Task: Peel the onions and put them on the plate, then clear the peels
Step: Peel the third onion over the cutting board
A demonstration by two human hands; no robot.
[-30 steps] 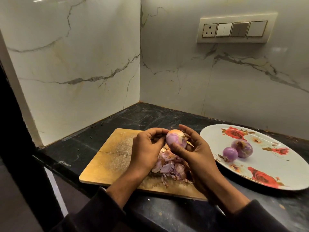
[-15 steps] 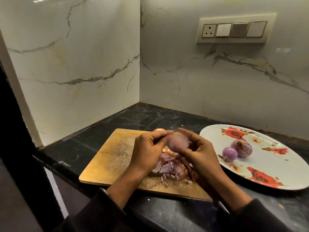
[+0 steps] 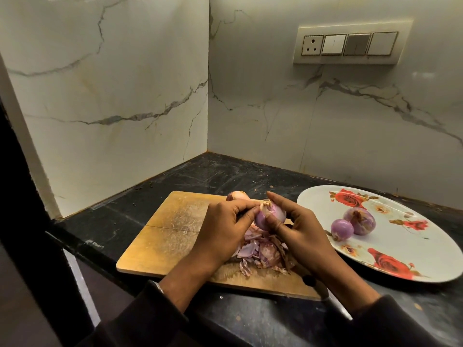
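Note:
A purple onion [image 3: 271,216] is held above the wooden cutting board [image 3: 172,229] between both hands. My right hand [image 3: 303,231] cups it from the right. My left hand [image 3: 223,229] pinches the dry tuft at its top end. Under the hands lies a heap of purple peels [image 3: 263,254] on the board. Another onion [image 3: 236,196], with its skin on, peeks out behind my left hand. Two peeled onions, a small one [image 3: 342,229] and a bigger one [image 3: 359,220], rest on the white rose-patterned plate [image 3: 400,246] at the right.
The board and plate sit on a dark stone counter [image 3: 225,176] in a corner of marble walls. A switch panel [image 3: 348,45] is on the back wall. A dark knife handle [image 3: 313,284] shows under my right wrist. The counter edge drops off at the left.
The onion has been turned in my hands, so its tufted end now faces my left fingers, which have closed on that tuft. The hands stay above the peel heap.

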